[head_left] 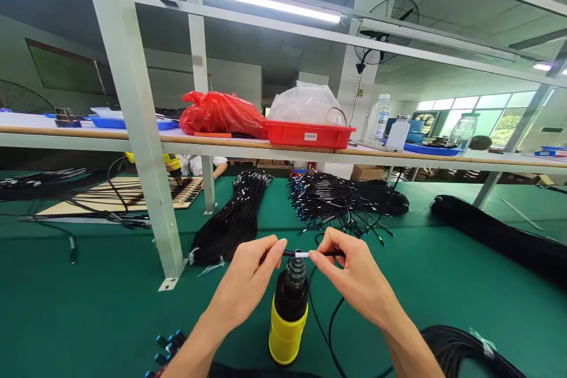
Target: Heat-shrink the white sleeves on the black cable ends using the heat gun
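Observation:
Between my two hands a black cable (289,253) is stretched level, with a short white sleeve (302,255) around it. My left hand (252,274) pinches the cable just left of the sleeve. On the other side, my right hand (349,271) grips the cable, thumb and fingertip at the sleeve's right end. Directly under the sleeve is the coiled metal nozzle of an upright yellow and black heat gun (287,325). The cable's tail (330,331) hangs from the right hand down to the green table.
Bundles of black cables (241,207) (349,195) lie behind my hands, another (500,236) to the right. A white post (142,130) stands at left. The shelf above holds a red bin (310,136) and a red bag (225,115). Behind it, a co-worker's arm (220,166) is near a board.

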`<action>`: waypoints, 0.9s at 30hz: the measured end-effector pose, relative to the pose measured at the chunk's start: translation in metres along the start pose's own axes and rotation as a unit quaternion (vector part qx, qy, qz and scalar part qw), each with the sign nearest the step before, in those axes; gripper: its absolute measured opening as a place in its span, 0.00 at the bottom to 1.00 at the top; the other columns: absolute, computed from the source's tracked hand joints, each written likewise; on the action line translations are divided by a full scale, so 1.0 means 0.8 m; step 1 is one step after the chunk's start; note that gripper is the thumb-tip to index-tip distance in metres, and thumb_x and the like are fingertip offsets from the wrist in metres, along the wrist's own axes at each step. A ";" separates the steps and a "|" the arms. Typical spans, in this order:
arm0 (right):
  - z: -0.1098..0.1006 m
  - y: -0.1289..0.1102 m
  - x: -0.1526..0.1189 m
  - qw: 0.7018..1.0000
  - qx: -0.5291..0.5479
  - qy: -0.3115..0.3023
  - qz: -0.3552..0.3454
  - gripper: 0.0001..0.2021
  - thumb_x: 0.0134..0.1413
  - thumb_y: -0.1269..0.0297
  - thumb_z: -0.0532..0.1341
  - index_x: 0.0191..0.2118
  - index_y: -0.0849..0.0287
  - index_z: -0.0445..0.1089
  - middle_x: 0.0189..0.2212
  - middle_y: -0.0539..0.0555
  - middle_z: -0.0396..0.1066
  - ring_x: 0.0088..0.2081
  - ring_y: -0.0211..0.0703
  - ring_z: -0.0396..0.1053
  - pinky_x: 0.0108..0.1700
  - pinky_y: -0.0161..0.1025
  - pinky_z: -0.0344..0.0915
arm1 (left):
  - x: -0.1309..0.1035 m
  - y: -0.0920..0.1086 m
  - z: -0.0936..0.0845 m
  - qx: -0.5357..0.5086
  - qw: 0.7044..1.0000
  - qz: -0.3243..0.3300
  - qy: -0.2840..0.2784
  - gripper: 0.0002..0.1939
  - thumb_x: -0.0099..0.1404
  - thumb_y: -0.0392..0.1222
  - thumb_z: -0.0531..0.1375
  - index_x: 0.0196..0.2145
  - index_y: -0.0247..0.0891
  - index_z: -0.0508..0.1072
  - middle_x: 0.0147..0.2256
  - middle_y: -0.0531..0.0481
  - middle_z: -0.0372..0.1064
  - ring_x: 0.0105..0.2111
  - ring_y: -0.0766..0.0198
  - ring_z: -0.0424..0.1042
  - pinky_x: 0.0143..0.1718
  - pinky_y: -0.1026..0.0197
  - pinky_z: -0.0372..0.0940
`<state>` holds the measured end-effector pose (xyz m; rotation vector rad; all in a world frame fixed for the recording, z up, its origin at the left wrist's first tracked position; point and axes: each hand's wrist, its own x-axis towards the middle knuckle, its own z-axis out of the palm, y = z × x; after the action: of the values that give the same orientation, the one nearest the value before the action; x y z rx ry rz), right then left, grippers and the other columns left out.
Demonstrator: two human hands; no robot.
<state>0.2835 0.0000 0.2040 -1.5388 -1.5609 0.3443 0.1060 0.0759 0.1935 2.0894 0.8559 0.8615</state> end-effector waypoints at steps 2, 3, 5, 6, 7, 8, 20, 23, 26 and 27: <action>0.002 0.003 0.002 1.000 -0.001 0.002 0.000 0.11 0.57 0.62 0.58 0.25 0.56 0.58 0.22 0.45 0.61 0.24 0.36 0.55 0.26 0.33 0.52 | 0.002 -0.003 0.001 0.007 1.000 -0.001 0.000 0.24 0.71 0.56 0.46 0.22 0.40 0.56 0.22 0.58 0.52 0.25 0.66 0.52 0.27 0.62 0.49; 0.003 0.004 0.003 1.000 -0.002 0.005 0.000 0.11 0.57 0.62 0.58 0.25 0.56 0.58 0.22 0.45 0.61 0.24 0.36 0.55 0.26 0.33 0.52 | 0.003 -0.004 0.002 0.012 1.000 -0.001 0.001 0.24 0.71 0.56 0.46 0.22 0.40 0.56 0.22 0.58 0.53 0.25 0.66 0.53 0.27 0.62 0.49; 0.004 0.006 0.004 1.000 -0.003 0.010 -0.001 0.11 0.57 0.63 0.58 0.25 0.56 0.59 0.21 0.45 0.61 0.24 0.36 0.55 0.25 0.33 0.52 | 0.006 -0.006 0.003 0.020 1.000 0.003 0.007 0.24 0.71 0.56 0.46 0.22 0.40 0.57 0.22 0.57 0.53 0.25 0.66 0.53 0.27 0.62 0.49; 0.004 0.007 0.005 1.000 -0.004 0.013 -0.002 0.11 0.56 0.64 0.58 0.25 0.56 0.59 0.21 0.45 0.61 0.24 0.36 0.56 0.25 0.33 0.52 | 0.007 -0.006 0.003 0.022 1.000 0.006 0.008 0.23 0.71 0.55 0.46 0.22 0.40 0.57 0.22 0.57 0.54 0.25 0.66 0.54 0.27 0.62 0.49; 0.005 0.009 0.005 1.000 -0.004 0.016 -0.003 0.11 0.56 0.64 0.58 0.25 0.56 0.59 0.21 0.45 0.61 0.24 0.36 0.56 0.25 0.33 0.52 | 0.008 -0.006 0.004 0.024 1.000 0.007 0.010 0.23 0.71 0.55 0.46 0.22 0.40 0.58 0.22 0.57 0.54 0.25 0.66 0.54 0.27 0.62 0.49; 0.005 0.010 0.006 1.000 -0.006 0.018 -0.004 0.11 0.56 0.64 0.58 0.25 0.56 0.59 0.21 0.45 0.61 0.24 0.36 0.56 0.25 0.33 0.53 | 0.010 -0.007 0.004 0.025 1.000 0.007 0.010 0.23 0.71 0.55 0.47 0.22 0.40 0.58 0.22 0.57 0.54 0.25 0.66 0.55 0.27 0.62 0.49; 0.008 0.018 0.010 1.000 -0.024 0.011 0.002 0.10 0.56 0.63 0.58 0.25 0.56 0.59 0.21 0.46 0.63 0.24 0.37 0.58 0.25 0.35 0.52 | 0.014 -0.006 0.004 0.036 0.999 -0.007 -0.002 0.21 0.70 0.54 0.48 0.24 0.39 0.62 0.23 0.57 0.57 0.25 0.66 0.55 0.27 0.63 0.50; 0.008 0.017 0.010 0.999 -0.027 0.018 -0.002 0.10 0.55 0.64 0.58 0.25 0.56 0.60 0.21 0.45 0.63 0.23 0.36 0.57 0.25 0.35 0.52 | 0.014 -0.004 0.003 0.031 0.999 -0.015 -0.003 0.20 0.69 0.54 0.50 0.25 0.39 0.62 0.23 0.57 0.57 0.25 0.66 0.54 0.26 0.63 0.50; 0.009 0.018 0.010 1.000 -0.023 0.016 -0.001 0.10 0.56 0.64 0.58 0.25 0.56 0.60 0.21 0.46 0.64 0.24 0.37 0.59 0.26 0.35 0.53 | 0.013 -0.004 0.002 0.022 1.000 -0.015 0.000 0.19 0.68 0.54 0.51 0.25 0.39 0.63 0.23 0.58 0.56 0.24 0.66 0.54 0.25 0.64 0.50; 0.009 0.018 0.010 1.000 -0.022 0.015 -0.001 0.10 0.56 0.63 0.58 0.25 0.56 0.60 0.22 0.46 0.64 0.24 0.37 0.59 0.26 0.35 0.53 | 0.013 -0.004 0.002 0.017 1.000 -0.014 0.001 0.19 0.68 0.54 0.51 0.26 0.39 0.64 0.23 0.58 0.57 0.24 0.66 0.54 0.25 0.64 0.50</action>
<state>0.2891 0.0129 0.1926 -1.5684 -1.5557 0.2858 0.1116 0.0851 0.1933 2.1017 0.9043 0.8398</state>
